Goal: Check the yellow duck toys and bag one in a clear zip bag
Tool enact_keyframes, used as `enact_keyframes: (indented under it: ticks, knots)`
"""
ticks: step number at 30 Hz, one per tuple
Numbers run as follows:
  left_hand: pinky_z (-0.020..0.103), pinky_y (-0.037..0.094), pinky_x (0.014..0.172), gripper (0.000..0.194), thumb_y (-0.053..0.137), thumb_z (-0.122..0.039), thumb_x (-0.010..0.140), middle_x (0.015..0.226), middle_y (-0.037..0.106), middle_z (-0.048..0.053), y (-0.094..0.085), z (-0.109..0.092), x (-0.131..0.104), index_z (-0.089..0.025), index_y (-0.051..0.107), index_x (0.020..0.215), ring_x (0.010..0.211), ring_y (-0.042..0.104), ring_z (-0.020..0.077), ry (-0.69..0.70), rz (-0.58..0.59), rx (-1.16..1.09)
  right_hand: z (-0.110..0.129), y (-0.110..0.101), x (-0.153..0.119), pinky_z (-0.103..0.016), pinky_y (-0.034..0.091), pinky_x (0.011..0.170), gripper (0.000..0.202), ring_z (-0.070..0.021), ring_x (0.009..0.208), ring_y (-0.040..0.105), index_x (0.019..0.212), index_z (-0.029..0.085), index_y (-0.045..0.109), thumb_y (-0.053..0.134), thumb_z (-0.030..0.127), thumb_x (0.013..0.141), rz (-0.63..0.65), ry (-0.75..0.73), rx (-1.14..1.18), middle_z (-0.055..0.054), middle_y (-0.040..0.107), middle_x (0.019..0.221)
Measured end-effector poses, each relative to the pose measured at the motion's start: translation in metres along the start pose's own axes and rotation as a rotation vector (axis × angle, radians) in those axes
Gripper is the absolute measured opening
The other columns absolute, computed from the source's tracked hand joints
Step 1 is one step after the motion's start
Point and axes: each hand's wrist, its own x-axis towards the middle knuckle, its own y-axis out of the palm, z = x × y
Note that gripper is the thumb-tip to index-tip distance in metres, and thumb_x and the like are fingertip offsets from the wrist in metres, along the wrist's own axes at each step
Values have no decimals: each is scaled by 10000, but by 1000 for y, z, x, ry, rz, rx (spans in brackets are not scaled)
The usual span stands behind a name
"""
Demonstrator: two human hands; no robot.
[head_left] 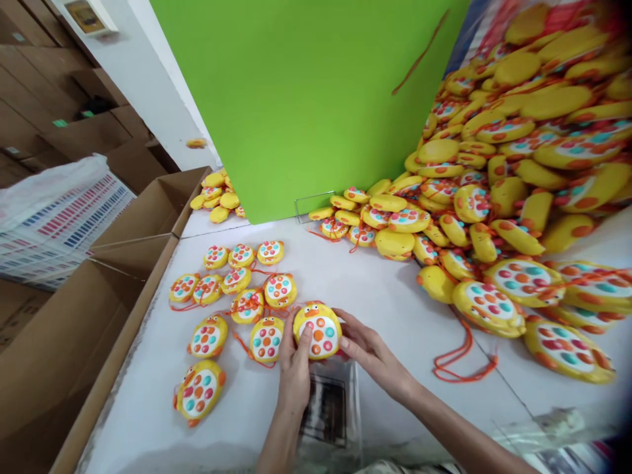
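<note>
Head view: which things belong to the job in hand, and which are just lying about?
Apparently in the job: duck toy in left hand and right hand; spread toys; heaped toys.

Probably just about: green board; striped sack; stacked boxes.

A white tabletop (pixel 355 280) carries yellow duck toys (pixel 394 243): a large heap (pixel 437 153) right of the green panel (pixel 306 99), a small heap (pixel 229 200) beside the panel's lower left edge, and, in front of the panel, loose ducks (pixel 199 392) lying dotted side up, some with orange-red cords (pixel 185 307).
</note>
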Motion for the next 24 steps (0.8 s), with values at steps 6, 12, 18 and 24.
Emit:
enact_keyframes:
  ticks: [6,12,18,24]
  knots:
    - [377,502,882,609,457,-581,832,1261,569,107,0,3,-2,-242,419,1336,1100,572,254,2,63,-53,-18,5,5,-348,522,827,609,-231,982,603,1248,176,449,690,419,745,-133,-37,-17,-106,618,1130]
    - [388,442,968,677,562,-529,780,1293,543,111,-2,4,-6,-222,383,1357,1177,513,271,19,95,19,-12,0,8,-355,499,873,556,-225,1017,582,1248,175,460,648,418,786,-41,-47,-49,-104,598,1172]
    - [395,433,983,769,629,-473,728,1347,487,122,-2,2,-7,-203,325,1381,1203,490,290,64,149,-2,0,3,6,-391,495,890,538,-257,1076,562,1244,206,529,510,557,837,-133,30,-73,-92,617,1182]
    - [350,413,1009,697,653,-290,752,1388,439,83,-4,-4,-7,-236,336,1370,1255,436,254,41,137,145,-2,5,6,-368,501,870,536,-244,1035,582,1246,177,525,464,549,866,-144,37,-110,-95,621,1175]
